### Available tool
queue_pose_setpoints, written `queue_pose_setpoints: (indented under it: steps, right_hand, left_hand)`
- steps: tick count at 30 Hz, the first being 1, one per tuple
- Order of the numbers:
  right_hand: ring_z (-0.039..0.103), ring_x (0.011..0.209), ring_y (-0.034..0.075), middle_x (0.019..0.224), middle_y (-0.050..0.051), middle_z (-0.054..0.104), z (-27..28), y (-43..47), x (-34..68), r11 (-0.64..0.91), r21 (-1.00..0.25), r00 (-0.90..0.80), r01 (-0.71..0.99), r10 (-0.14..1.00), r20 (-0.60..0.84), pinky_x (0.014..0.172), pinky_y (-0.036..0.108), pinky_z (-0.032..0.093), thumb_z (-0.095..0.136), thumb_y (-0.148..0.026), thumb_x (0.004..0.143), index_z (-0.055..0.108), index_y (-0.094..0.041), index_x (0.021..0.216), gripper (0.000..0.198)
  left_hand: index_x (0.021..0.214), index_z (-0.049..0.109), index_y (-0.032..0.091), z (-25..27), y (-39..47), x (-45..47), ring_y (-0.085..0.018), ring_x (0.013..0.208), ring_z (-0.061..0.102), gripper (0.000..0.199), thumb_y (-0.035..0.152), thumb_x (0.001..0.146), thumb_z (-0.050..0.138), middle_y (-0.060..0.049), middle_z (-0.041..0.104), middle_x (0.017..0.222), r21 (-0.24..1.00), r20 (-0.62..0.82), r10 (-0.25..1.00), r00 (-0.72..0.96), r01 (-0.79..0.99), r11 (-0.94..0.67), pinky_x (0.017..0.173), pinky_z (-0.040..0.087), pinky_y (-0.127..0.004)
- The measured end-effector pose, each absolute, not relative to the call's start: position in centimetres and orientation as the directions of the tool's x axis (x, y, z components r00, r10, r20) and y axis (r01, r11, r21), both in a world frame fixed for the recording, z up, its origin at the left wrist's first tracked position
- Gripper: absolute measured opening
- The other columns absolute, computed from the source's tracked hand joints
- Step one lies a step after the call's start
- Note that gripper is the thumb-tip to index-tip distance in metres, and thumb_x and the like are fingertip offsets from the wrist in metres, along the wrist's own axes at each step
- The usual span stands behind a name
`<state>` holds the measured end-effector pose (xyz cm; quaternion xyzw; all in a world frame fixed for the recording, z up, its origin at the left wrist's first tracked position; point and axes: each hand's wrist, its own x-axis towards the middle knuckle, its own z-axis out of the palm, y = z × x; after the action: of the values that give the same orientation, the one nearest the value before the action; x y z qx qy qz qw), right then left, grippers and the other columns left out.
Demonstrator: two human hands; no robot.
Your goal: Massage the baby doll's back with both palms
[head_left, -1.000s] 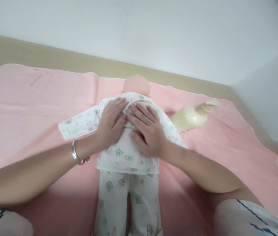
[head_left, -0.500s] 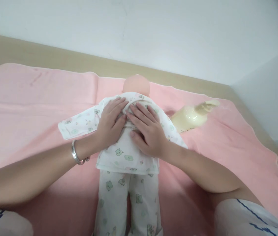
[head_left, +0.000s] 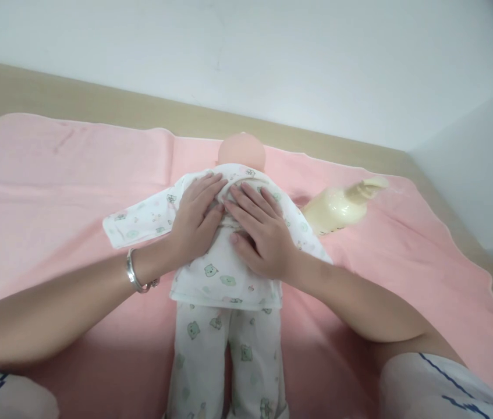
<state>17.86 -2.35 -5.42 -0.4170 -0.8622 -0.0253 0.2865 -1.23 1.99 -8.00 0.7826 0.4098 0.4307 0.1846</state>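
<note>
A baby doll lies on its front, its smooth bare head point(head_left: 241, 151) pointing away from me. It wears a white printed top point(head_left: 229, 285) and matching trousers point(head_left: 202, 361). My left hand point(head_left: 198, 218) rests flat on the upper left of the doll's back, wearing a silver bangle point(head_left: 132, 272) at the wrist. Beside it, my right hand point(head_left: 268, 235) lies on the back with fingers stretched, angled up and left. The cloth is bunched into folds between my fingers. Neither hand grips anything. The doll's face is hidden.
A pale yellow pump bottle point(head_left: 336, 209) lies on its side to the doll's right. Under everything spreads a pink cloth point(head_left: 67, 174), on a wooden surface point(head_left: 110, 96) that meets a white wall point(head_left: 246, 64) behind.
</note>
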Motion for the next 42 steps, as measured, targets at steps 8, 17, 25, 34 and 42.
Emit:
queue_pose_setpoints:
  steps: [8,17,25,34,42]
  right_hand:
    - [0.037,0.152,0.026,0.154,0.010,0.052,-5.46,-2.38,17.72,0.659,-0.198,-0.483,0.725,0.692,0.537,0.128,0.053,0.025,0.038,-0.034,0.100,0.056,-0.013,0.142,0.050]
    - [0.037,0.152,0.025,0.155,0.009,0.052,-5.58,-2.27,17.81,0.662,-0.203,-0.479,0.722,0.689,0.544,0.128,0.053,0.026,0.039,-0.035,0.100,0.056,-0.015,0.143,0.050]
    - [0.037,0.152,0.026,0.154,0.010,0.053,-5.51,-2.28,17.82,0.667,-0.211,-0.481,0.715,0.687,0.544,0.128,0.053,0.025,0.039,-0.034,0.100,0.056,-0.013,0.142,0.050]
    - [0.037,0.152,0.026,0.154,0.010,0.053,-5.64,-2.25,17.82,0.668,-0.217,-0.479,0.712,0.688,0.545,0.128,0.054,0.025,0.039,-0.034,0.100,0.056,-0.014,0.143,0.051]
    - [0.036,0.153,0.026,0.155,0.009,0.052,-5.66,-2.20,17.84,0.667,-0.207,-0.485,0.715,0.688,0.540,0.129,0.053,0.024,0.039,-0.034,0.100,0.055,-0.014,0.144,0.051]
  left_hand:
    - [0.139,0.056,0.021,-8.06,2.05,-1.25,-0.026,0.145,0.045,0.043,0.031,0.099,0.042,-0.009,0.054,0.151,0.639,0.525,0.799,0.293,0.484,-0.598,0.125,0.035,-0.053]
    - [0.139,0.056,0.022,-7.86,2.02,-1.22,-0.026,0.145,0.045,0.043,0.031,0.099,0.041,-0.009,0.055,0.151,0.632,0.529,0.796,0.294,0.490,-0.600,0.124,0.036,-0.053]
    - [0.138,0.056,0.019,-8.11,2.08,-1.24,-0.025,0.145,0.045,0.043,0.029,0.099,0.042,-0.010,0.055,0.150,0.635,0.537,0.793,0.287,0.482,-0.604,0.125,0.035,-0.052]
    - [0.139,0.056,0.018,-8.14,2.13,-1.30,-0.026,0.145,0.045,0.044,0.029,0.099,0.042,-0.011,0.054,0.151,0.634,0.532,0.794,0.295,0.483,-0.604,0.125,0.035,-0.052]
    - [0.140,0.055,0.020,-8.31,2.17,-1.27,-0.025,0.145,0.045,0.043,0.030,0.100,0.041,-0.010,0.054,0.151,0.637,0.540,0.791,0.288,0.474,-0.608,0.125,0.035,-0.053]
